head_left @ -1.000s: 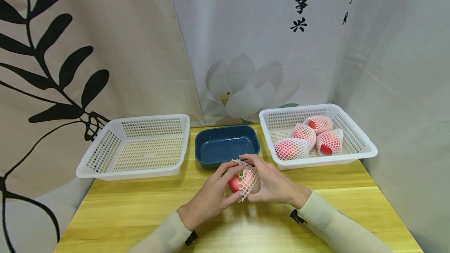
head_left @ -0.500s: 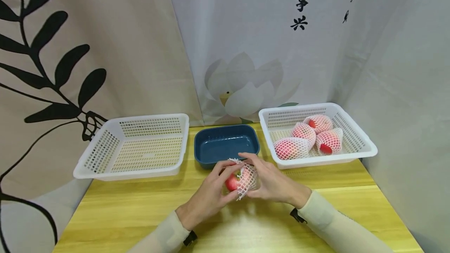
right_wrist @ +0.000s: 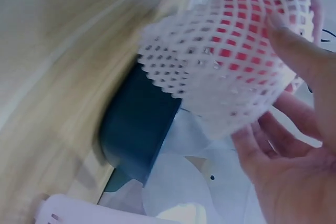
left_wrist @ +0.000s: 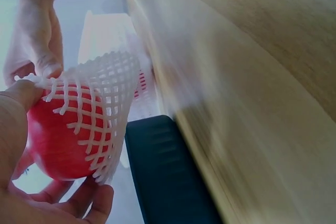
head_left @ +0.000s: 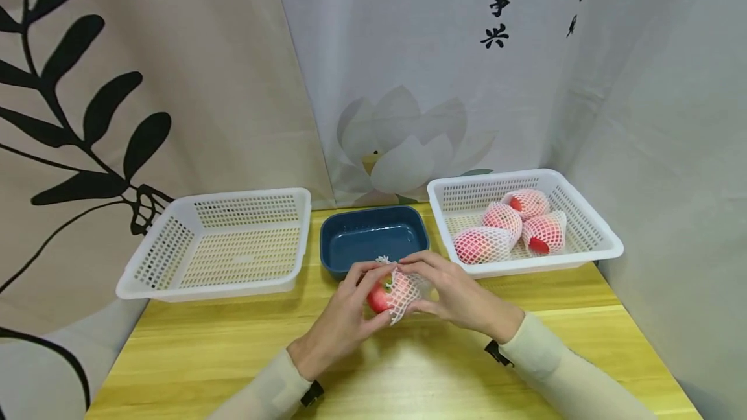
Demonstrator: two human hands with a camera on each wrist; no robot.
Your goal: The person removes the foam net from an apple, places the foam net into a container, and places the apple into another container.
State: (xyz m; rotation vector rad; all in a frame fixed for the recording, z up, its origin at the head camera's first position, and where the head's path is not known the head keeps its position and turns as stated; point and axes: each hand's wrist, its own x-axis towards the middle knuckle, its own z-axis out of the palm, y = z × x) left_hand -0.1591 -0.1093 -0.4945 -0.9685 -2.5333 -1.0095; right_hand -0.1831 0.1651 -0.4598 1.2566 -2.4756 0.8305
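Both hands hold a red round fruit (head_left: 378, 299) partly covered by a white foam net sleeve (head_left: 405, 291), above the table in front of the blue tray. My left hand (head_left: 343, 315) grips the bare left side of the fruit, thumb and fingers at the sleeve's ragged edge. On the other side, my right hand (head_left: 463, 291) pinches the sleeve between thumb and fingers. In the left wrist view the smooth red fruit (left_wrist: 58, 140) bulges from the sleeve's opening. The right wrist view has the net (right_wrist: 231, 61) tapering to a loose end beyond the fruit.
A dark blue tray (head_left: 373, 212) stands just behind the hands. To its left is a white slotted basket (head_left: 213, 291) with no fruit in it. The white basket (head_left: 525, 269) at right holds several netted red fruits (head_left: 483, 245). A printed curtain hangs behind the wooden table (head_left: 233, 342).
Both hands have raised the fruit slightly and shifted it a little left. The right hand's fingers have changed position on the sleeve. The head view has also drifted slightly.
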